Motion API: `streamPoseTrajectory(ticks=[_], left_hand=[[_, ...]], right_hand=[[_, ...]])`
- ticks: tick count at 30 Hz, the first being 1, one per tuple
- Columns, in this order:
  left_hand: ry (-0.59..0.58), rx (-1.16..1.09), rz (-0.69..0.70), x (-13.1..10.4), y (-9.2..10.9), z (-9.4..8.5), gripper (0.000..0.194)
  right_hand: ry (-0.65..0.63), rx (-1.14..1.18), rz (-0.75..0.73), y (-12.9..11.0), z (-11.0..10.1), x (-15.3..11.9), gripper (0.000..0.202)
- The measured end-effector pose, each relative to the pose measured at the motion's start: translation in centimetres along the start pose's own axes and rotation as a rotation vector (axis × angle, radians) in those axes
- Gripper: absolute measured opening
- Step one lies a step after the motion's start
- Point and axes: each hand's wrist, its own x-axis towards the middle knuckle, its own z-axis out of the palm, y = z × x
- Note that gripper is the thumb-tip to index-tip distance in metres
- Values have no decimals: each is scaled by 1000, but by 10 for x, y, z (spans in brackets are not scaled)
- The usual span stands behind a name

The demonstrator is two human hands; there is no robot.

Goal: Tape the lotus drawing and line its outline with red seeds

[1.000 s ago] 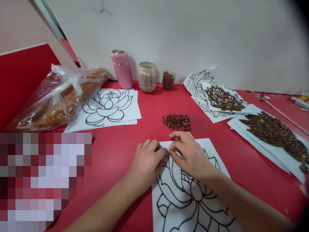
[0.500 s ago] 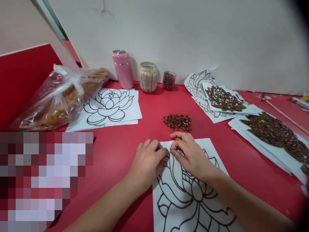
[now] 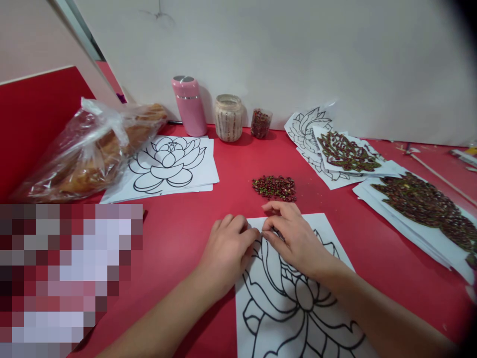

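Note:
A white sheet with a black-outlined lotus drawing (image 3: pixel 274 311) lies in front of me on the red table. On its upper left part rests my left hand (image 3: pixel 228 248), fingers curled and thumb against the forefinger; whatever they hold, if anything, is hidden. My right hand (image 3: pixel 294 238) is over the sheet's top edge, thumb and forefinger pinched close to the left fingertips. Anything in that pinch is too small to make out. Just beyond the right hand sits a small heap of red and green beans (image 3: pixel 275 188).
Behind stand a pink flask (image 3: pixel 189 107), a glass jar (image 3: pixel 228 118) and a small cup of beans (image 3: pixel 261 123). At left, a plastic bag of brown food (image 3: pixel 112 149) overlaps more lotus sheets (image 3: pixel 179 179). Bean-covered pictures (image 3: pixel 421 209) lie at right. A pixelated patch covers the lower left.
Both hands stay almost in place. The right thumb and forefinger have drawn slightly closer together.

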Motion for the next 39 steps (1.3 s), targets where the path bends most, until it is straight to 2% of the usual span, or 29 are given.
streamPoseTrajectory(ticks=[8, 12, 19, 23, 34, 39], left_hand=[[12, 7, 4, 0, 0, 1, 24], [5, 10, 1, 0, 1, 0, 24], [2, -1, -1, 0, 1, 0, 23], [-2, -19, -10, 0, 1, -1, 24], [-11, -18, -12, 0, 1, -2, 26], [2, -24, -7, 0, 0, -1, 27]], right_hand=[[-15, 7, 33, 1, 0, -1, 9], [-18, 39, 79, 1, 0, -1, 3], [34, 25, 254, 3, -2, 1, 19], [28, 68, 273, 9, -3, 0, 23], [173, 243, 284, 11, -11, -2, 10], [335, 487, 384, 26, -18, 0, 8]])
